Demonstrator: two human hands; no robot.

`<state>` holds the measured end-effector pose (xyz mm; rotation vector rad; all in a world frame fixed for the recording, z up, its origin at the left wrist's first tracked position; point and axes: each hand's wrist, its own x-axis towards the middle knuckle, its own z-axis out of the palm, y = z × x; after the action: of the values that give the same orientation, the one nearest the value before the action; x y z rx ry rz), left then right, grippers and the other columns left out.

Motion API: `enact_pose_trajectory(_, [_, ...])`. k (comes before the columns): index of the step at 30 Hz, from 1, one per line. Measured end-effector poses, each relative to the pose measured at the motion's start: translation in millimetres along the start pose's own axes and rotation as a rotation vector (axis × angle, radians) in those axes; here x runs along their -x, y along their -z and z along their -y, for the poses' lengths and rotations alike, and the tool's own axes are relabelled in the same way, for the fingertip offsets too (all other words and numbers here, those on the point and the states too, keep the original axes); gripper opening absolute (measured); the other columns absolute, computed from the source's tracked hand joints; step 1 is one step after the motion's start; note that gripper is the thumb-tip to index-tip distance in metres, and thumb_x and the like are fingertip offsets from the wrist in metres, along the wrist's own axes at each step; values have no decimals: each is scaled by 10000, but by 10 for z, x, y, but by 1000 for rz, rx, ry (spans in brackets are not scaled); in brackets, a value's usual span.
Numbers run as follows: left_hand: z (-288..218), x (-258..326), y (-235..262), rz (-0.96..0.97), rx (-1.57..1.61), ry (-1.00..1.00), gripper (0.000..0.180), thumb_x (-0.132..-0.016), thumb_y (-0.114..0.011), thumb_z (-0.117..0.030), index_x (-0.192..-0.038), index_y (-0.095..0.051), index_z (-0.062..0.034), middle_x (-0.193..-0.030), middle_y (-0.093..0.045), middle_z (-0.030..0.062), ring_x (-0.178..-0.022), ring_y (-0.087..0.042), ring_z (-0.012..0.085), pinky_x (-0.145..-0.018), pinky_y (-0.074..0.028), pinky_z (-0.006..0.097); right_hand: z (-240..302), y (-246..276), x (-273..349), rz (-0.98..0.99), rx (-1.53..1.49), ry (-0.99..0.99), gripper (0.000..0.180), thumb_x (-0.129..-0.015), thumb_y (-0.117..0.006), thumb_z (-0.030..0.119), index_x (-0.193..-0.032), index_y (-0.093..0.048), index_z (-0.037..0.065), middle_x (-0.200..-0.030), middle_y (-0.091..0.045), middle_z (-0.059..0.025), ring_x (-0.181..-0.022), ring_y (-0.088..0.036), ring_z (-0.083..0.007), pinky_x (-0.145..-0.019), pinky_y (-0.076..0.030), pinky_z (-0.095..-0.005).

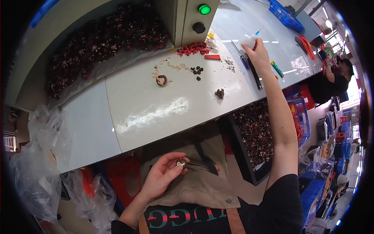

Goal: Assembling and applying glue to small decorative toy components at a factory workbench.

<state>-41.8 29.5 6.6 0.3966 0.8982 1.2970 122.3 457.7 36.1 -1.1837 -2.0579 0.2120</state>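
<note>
My left hand [161, 175], low in front of the apron, pinches a small dark-brown figure piece [180, 163] with a cream face part between thumb and fingers. Stretched far forward over the table, my right hand [257, 56] is closed around a small white squeeze bottle [248, 40] with a blue needle tip. Below that hand lie a blue-handled tool [244, 62] and a black pen-like tool [255, 76]. On the table are a brown figure head [161, 80] with a cream face, a dark-brown piece [219, 93], and loose cream pieces [179, 67].
Red pieces [193, 49] and black pieces [197, 70] lie beside a machine with a green light [204, 9]. Finished-looking small parts heap inside its opening [109, 39]. A black tray [243, 156] of parts stands below the table edge. Plastic bags [39, 156] hang left; another person [337, 80] sits right.
</note>
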Motion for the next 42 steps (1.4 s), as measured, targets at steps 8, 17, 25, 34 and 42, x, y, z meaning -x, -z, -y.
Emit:
enact_pose_trajectory(8, [-26,265,-224,-13,-27,-4,325,-909,-520,-80,-1222,-450,-31,-1147,-529,91,-1016,-526,121,-893,-443,270,36,-58,-128,65,66,-5,512,-753,-683,362,-1054,-492,-6,-956,-620,-228,-892,-606,-353,-783,-468,-388])
enact_pose_trajectory(17, [-68,208,-133,28,-30,-119,353,-859,-547,27,-1188,-438,-39,-1157,-526,90,-1062,-506,123,-922,-406,251,786,797,434,103,-284,-1,533,-792,-691,307,-1171,-486,-6,-1123,-550,-172,-968,-546,-264,-861,-435,-338])
enact_pose_trajectory(25, [0,167,-128,57,5,-141,369,-818,-606,54,-1140,-451,-38,-1138,-527,83,-1002,-516,106,-888,-424,249,1753,932,2251,805,-656,146,406,-614,-781,59,-937,-535,43,-910,-508,-77,-857,-503,-217,-761,-417,-307])
enact_pose_trajectory(34, [47,255,-129,36,-10,-168,371,-806,-625,50,-1120,-446,-32,-1024,-531,49,-923,-533,105,-827,-450,252,1921,782,2507,886,-716,127,397,-615,-757,31,-936,-525,59,-899,-515,-91,-874,-518,-268,-754,-428,-334])
enact_pose_trajectory(42, [84,286,-143,15,4,-106,342,-823,-614,36,-1113,-444,-28,-1025,-523,43,-922,-539,101,-807,-442,240,1941,760,2629,784,-629,191,403,-596,-753,0,-911,-506,49,-884,-514,-105,-831,-526,-274,-704,-441,-341])
